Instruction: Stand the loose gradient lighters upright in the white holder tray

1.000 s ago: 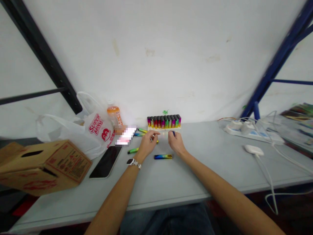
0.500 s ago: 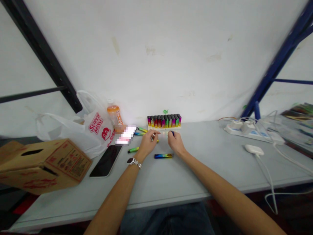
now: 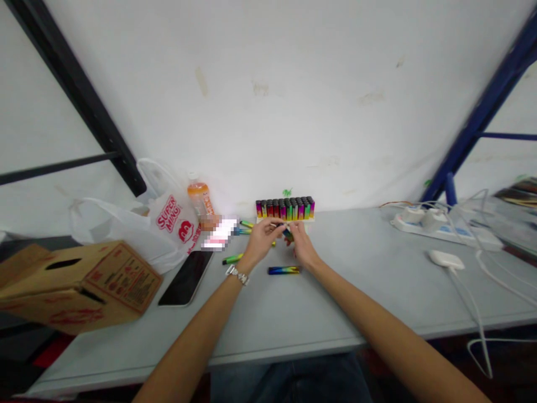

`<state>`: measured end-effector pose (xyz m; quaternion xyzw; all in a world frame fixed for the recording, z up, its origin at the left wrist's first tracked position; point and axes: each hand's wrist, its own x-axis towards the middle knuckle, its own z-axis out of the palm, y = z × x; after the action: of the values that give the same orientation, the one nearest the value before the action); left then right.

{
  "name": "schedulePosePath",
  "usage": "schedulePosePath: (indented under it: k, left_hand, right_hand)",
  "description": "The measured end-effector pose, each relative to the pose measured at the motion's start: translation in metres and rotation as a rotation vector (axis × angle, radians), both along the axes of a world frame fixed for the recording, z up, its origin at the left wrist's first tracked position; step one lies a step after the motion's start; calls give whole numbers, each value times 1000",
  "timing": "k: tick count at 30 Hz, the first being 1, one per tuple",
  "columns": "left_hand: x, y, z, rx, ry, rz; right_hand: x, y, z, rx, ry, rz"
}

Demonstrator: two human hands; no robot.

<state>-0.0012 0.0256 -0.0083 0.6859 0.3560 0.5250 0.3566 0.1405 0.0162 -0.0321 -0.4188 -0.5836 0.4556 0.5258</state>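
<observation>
My left hand [image 3: 260, 239], with a silver watch at the wrist, meets my right hand [image 3: 302, 245] in front of a tray of lighters. Between them is a dark lighter [image 3: 287, 234], held in the closed fingers of my right hand. The fingers of my left hand pinch at its upper end; the exact contact is partly hidden. Just below my hands lies a blue-and-yellow lighter [image 3: 284, 270]. A green lighter [image 3: 232, 259] rests left of my left wrist, and a few more lie behind that hand. Colourful black-topped lighters [image 3: 285, 209] stand upright in rows in the white tray [image 3: 310, 220].
To the left are a cardboard box [image 3: 79, 285], a white plastic bag [image 3: 146, 229], an orange drink bottle [image 3: 201, 198] and a black phone [image 3: 187, 278]. On the right lie a power strip [image 3: 448, 230] and a white charger [image 3: 446, 259] with trailing cables. A wall stands behind the table.
My hands, apart before, have come together, and my left fingers now reach the lighter in my right hand. The whole view has shifted slightly.
</observation>
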Motion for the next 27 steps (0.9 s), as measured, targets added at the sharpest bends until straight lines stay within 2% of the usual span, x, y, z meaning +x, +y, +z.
schedulePosePath:
  k: [2, 4, 7, 10, 13, 23, 27]
  left_hand:
    - [-8, 15, 11, 26, 10, 84]
    - [-14, 34, 23, 149, 74, 216]
    - [-18, 63, 33, 233, 256, 332]
    - [-14, 82, 31, 217, 384, 352]
    - [-9, 91, 23, 220, 445, 342]
    - [-14, 102, 17, 273, 551, 350]
    - [-22, 101, 12, 352, 615, 350]
  right_hand:
    - [6, 5, 1, 17, -76, -122]
    - [12, 11, 1, 48, -125, -214]
    - [18, 15, 1, 44, -154, -238]
    - [18, 14, 0, 34, -156, -226]
    - [15, 11, 0, 45, -170, -212]
    - [13, 11, -2, 43, -231, -162]
    - [13, 12, -3, 46, -237, -157]
